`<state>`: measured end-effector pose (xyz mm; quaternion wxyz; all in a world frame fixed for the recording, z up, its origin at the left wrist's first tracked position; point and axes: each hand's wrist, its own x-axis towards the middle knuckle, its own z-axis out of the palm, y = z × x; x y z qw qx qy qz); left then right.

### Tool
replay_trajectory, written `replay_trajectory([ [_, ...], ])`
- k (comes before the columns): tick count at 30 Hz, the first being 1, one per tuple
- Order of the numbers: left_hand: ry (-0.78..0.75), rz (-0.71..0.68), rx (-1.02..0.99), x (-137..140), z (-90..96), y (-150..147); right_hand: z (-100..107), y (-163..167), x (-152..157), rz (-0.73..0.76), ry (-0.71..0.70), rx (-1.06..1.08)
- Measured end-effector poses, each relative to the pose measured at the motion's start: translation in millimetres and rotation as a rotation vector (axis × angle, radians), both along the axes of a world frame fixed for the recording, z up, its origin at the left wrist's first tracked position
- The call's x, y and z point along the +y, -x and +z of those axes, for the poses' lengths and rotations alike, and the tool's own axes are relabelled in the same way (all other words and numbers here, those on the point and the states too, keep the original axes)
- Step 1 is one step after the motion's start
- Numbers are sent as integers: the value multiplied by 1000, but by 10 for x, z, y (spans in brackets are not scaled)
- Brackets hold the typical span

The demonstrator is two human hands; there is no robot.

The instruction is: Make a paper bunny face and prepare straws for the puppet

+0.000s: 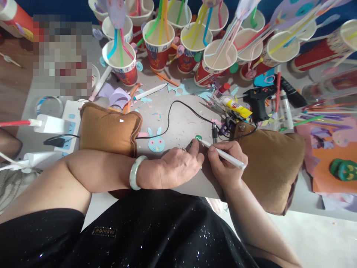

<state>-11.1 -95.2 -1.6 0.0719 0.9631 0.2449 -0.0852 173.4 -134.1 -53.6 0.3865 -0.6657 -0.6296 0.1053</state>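
Observation:
My right hand (227, 163) is closed round a white marker pen (232, 160), its tip pointing up and left at a small green paper cutout (198, 137). Pale marks show on the cutout. My left hand (178, 167), with a pale bangle on the wrist, lies on the table with fingers curled and fingertips at the cutout's near edge, pressing or pinching it. Left of them lies a light-blue paper rabbit face (156, 143) with pink eyes. A black pen (214, 133) lies just beyond my right hand.
Brown cushions lie at the left (108, 128) and right (270, 163). Paper cups (158, 56) with coloured straws line the back. A black glue gun (260, 102), a yellow glue tube (237, 107) and paper scraps lie right of centre. A black cable (169, 115) crosses the table; a power strip (71, 119) is left.

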Motion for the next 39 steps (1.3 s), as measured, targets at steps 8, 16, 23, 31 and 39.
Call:
replay_trajectory([
  [8,14,-3,10,9,21,-13,-5,2,14,11,-40,-10],
  [16,-10,4,-8,-14,-27,-6,-14,-3,8,-1,-54,-24],
  [23,-9,2,3,-9,-19,-9,-8,-4,12,-3,-47,-2],
  [31,-10,0,-16,-14,-26,0,-31,-24,-8,15,-80,-59],
  [39,-6,-4,-2,-8,-20,-2,-14,-12,-9,-12,-47,-42],
])
